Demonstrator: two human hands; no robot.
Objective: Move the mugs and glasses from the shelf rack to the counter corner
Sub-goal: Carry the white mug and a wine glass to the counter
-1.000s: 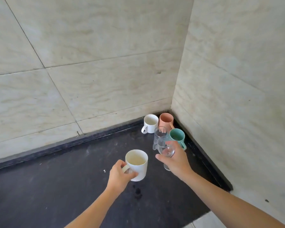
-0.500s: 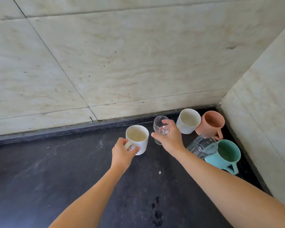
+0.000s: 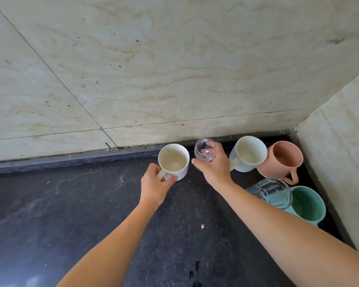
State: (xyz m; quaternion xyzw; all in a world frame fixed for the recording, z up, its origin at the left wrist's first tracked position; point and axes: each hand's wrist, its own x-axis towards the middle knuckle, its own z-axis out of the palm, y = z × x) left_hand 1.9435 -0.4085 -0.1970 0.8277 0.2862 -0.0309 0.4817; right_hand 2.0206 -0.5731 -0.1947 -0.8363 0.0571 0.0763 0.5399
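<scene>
While clamped on the cream mug handle, left hand fingers set down; right hand fingers wrapped round small glass, desk beneath. Next: release both, gently.

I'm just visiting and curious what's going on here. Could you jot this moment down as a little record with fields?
Setting: black counter in a tiled corner
Left hand: grips the handle of a cream mug
Right hand: holds a clear glass
Already in corner: white mug, pink mug, glass jug, teal mug
Shelf rack: not in view
</scene>
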